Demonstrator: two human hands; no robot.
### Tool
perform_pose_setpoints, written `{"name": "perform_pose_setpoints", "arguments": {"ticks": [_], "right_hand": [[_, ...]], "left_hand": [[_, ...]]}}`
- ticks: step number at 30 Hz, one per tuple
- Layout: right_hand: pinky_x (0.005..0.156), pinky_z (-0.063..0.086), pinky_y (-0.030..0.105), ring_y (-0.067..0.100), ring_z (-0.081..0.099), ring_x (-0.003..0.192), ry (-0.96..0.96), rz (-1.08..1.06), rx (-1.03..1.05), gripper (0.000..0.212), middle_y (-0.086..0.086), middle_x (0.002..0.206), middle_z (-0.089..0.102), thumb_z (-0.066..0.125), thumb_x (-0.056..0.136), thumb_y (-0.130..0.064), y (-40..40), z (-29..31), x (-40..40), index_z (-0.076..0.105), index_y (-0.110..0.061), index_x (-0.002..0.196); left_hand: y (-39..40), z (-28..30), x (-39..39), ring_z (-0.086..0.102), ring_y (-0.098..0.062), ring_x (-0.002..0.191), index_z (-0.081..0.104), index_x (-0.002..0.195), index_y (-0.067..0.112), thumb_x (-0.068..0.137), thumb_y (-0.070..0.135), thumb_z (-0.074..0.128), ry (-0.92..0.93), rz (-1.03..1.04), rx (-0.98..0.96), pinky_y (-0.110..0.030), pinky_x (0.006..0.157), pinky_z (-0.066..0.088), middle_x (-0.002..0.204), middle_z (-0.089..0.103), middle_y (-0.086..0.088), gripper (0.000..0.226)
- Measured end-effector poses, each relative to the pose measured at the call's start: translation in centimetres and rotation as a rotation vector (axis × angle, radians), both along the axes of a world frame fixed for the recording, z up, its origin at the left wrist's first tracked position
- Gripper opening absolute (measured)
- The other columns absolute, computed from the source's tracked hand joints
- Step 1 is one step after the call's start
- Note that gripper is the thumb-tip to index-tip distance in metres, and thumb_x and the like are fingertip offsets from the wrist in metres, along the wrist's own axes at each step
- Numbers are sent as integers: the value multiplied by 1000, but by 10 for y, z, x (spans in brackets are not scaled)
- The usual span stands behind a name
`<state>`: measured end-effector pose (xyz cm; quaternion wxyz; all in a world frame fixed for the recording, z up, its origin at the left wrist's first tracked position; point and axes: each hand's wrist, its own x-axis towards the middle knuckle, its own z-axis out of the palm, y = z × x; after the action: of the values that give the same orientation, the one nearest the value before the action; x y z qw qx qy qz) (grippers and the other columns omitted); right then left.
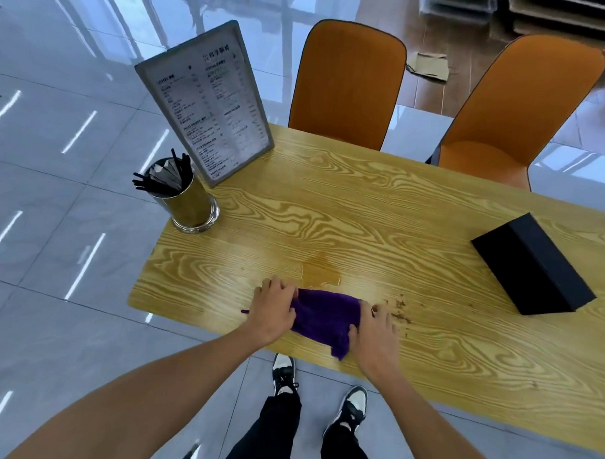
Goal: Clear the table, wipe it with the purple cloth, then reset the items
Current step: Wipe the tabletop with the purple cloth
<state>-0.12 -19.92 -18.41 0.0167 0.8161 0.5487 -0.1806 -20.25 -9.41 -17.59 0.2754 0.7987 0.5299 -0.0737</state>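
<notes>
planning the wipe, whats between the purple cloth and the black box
Head view: brown crumbs on the table by the purple cloth, then bare wood up to the black box.

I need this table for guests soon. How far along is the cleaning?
Early. Nothing looks cleared: the menu stand, chopstick holder and black box stand on the table. In hand: left hand and right hand press the purple cloth flat. Left: the wet spill and crumbs, then clearing and resetting.
</notes>
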Motion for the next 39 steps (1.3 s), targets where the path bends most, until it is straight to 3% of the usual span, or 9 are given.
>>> {"name": "perform_pose_setpoints", "arguments": {"ticks": [4,7,10,13,18,24,31,36,39], "right_hand": [[93,52,49,37,61,109,-89,270,-23,61,18,128,63,86,72,-19,-9,-16,-13,65,-13,129],[99,49,54,40,60,115,-121,338,37,49,20,132,62,75,83,-26,-14,-24,-18,66,-8,127],[102,50,55,43,57,126,-87,282,-9,55,22,138,59,48,96,-44,-24,-30,-26,64,-4,131],[98,52,58,47,57,125,-70,247,-30,53,25,138,56,55,95,-45,-31,-40,-34,62,-4,128],[114,33,62,48,36,143,-51,164,-14,74,27,154,38,42,96,-56,-16,-52,-39,42,-5,150],[121,19,61,47,27,149,-84,187,19,73,29,158,34,44,97,-57,28,-55,-33,46,-7,150],[119,29,59,47,12,153,-18,210,58,60,30,159,28,53,99,-48,101,-60,-18,48,-11,145],[122,17,57,43,14,153,-35,216,43,83,25,161,29,51,90,-58,155,-57,-5,32,-15,158],[124,12,57,41,11,155,-47,269,35,78,22,164,26,44,94,-55,180,-59,1,29,-16,159]], "left_hand": [[-18,-16,2,47,-25,113,58,122,25,96,35,53,76,-116,49,-39,98,41,120,51,-3,28],[-36,-26,-2,47,-28,117,49,133,28,95,39,55,100,-28,54,-42,98,44,127,48,-6,40],[-56,-36,-8,53,-27,107,55,121,30,92,40,60,119,-7,131,-43,94,46,119,55,-4,31],[-72,-46,-13,57,-27,95,61,104,24,90,40,63,111,1,224,-46,92,46,102,58,-5,21],[-76,-60,0,52,-39,127,58,130,10,93,42,63,85,70,277,-53,108,43,135,52,-27,49],[-31,-68,16,24,-43,147,33,152,3,104,49,34,126,86,230,-54,120,23,155,28,-32,67],[41,-77,25,15,-42,150,26,155,4,103,48,37,75,69,227,-50,122,21,159,19,-31,69],[92,-74,33,5,-39,152,16,158,10,102,49,36,80,4,202,-50,124,9,163,9,-27,71],[120,-70,38,8,-38,152,24,156,11,100,49,42,100,-33,236,-54,123,6,163,14,-26,70]]}}
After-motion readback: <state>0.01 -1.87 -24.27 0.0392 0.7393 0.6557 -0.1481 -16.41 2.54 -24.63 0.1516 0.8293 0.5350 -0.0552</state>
